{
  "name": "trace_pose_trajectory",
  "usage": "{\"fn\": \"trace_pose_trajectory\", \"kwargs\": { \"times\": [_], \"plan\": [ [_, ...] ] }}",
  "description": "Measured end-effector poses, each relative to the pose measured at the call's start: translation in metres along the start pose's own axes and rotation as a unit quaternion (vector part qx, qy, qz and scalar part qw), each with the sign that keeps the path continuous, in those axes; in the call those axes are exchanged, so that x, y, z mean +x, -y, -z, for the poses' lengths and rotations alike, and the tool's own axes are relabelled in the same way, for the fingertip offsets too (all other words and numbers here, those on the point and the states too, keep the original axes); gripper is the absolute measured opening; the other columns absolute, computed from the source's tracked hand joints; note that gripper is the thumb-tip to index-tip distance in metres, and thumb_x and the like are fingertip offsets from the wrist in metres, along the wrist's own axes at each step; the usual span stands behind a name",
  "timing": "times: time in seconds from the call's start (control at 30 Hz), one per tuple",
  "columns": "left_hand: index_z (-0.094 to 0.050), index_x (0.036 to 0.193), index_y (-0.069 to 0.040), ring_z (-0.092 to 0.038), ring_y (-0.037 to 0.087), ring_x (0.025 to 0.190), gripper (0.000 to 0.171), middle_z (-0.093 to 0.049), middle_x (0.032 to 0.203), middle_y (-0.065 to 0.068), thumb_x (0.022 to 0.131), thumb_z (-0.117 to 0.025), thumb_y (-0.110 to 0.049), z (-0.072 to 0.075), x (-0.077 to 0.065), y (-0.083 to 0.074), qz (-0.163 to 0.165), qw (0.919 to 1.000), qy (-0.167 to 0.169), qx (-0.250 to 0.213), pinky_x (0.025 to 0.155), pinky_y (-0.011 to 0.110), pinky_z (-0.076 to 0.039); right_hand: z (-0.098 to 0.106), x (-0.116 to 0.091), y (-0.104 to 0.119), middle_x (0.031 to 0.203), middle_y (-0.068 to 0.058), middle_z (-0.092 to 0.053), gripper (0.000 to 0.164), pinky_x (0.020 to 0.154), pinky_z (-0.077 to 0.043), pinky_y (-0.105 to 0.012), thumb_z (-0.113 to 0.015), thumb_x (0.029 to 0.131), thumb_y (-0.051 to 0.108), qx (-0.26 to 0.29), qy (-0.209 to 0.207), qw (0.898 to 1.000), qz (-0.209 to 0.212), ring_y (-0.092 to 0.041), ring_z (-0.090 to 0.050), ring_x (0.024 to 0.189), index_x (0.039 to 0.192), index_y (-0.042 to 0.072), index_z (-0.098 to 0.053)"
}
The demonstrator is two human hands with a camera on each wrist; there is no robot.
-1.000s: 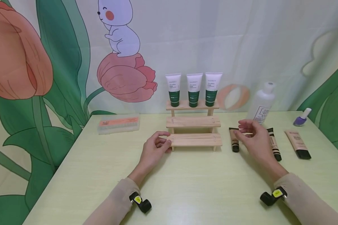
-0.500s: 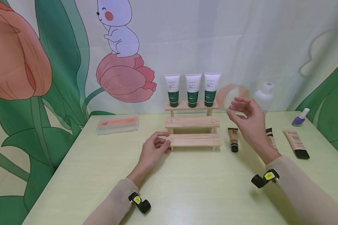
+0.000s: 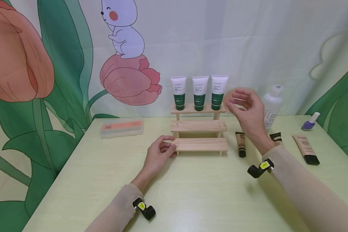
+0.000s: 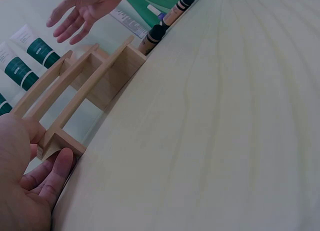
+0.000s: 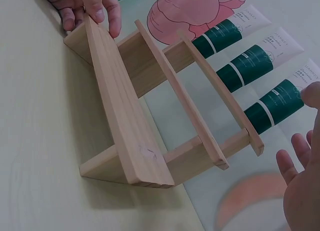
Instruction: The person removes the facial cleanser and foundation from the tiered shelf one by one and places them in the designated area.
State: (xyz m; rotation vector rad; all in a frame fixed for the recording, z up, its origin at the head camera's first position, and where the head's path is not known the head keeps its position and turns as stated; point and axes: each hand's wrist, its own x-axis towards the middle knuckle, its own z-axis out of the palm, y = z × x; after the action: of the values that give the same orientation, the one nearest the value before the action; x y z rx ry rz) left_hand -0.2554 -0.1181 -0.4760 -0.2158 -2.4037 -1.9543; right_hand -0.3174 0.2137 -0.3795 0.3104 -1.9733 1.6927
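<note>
A three-step wooden display rack stands on the table, its lower two steps bare. On the top step three white-and-green squeeze tubes stand upright on their caps in a row. My left hand grips the left end of the lowest step; in the left wrist view its thumb and fingers wrap that front corner. Raised beside the rightmost tube, my right hand holds nothing, its fingers loosely bent. The right wrist view has the thumb overlapping that tube's upper end.
Right of the rack lie a small brown tube, a second black-ended tube partly behind my right wrist, and a beige BB cream tube. A white bottle and purple nail polish stand behind them. A flat clear case lies left.
My right hand has risen from over the small brown tubes and moved left and back to beside the rightmost tube on the rack. My left hand has stayed at the rack's end.
</note>
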Motion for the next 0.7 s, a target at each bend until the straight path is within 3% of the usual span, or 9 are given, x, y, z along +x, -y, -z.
{"fn": "trace_pose_trajectory", "kwargs": {
  "times": [0.17, 0.47, 0.7],
  "plan": [
    [-0.074, 0.134, -0.018, -0.082, 0.025, 0.086, 0.027, -0.081, 0.102, 0.009, 0.108, -0.077, -0.015, 0.000, 0.000, 0.000, 0.001, 1.0000, 0.000, 0.001, 0.084, 0.033, -0.069, -0.006, 0.009, -0.003, 0.139, -0.019, -0.069, 0.052, 0.100, -0.060, -0.021, -0.085, 0.101, 0.012, 0.019, 0.001, 1.000, -0.006, -0.031, -0.072, 0.126, 0.147, 0.003, -0.062],
    [-0.074, 0.134, -0.017, -0.081, 0.024, 0.086, 0.027, -0.081, 0.103, 0.009, 0.108, -0.076, -0.015, 0.000, 0.000, 0.000, -0.001, 1.0000, 0.000, 0.005, 0.083, 0.033, -0.069, -0.016, 0.018, -0.009, 0.143, -0.020, -0.068, 0.057, 0.100, -0.061, -0.021, -0.086, 0.100, 0.013, 0.035, 0.018, 0.999, -0.017, -0.036, -0.069, 0.130, 0.150, 0.002, -0.061],
    [-0.074, 0.134, -0.017, -0.081, 0.023, 0.085, 0.026, -0.081, 0.103, 0.009, 0.108, -0.076, -0.015, 0.000, 0.000, 0.001, -0.002, 1.0000, 0.001, 0.005, 0.083, 0.031, -0.068, -0.024, 0.020, -0.009, 0.142, -0.013, -0.067, 0.054, 0.106, -0.059, -0.025, -0.085, 0.101, 0.014, 0.026, 0.040, 0.998, -0.030, -0.026, -0.067, 0.126, 0.149, 0.009, -0.061]
  ]
}}
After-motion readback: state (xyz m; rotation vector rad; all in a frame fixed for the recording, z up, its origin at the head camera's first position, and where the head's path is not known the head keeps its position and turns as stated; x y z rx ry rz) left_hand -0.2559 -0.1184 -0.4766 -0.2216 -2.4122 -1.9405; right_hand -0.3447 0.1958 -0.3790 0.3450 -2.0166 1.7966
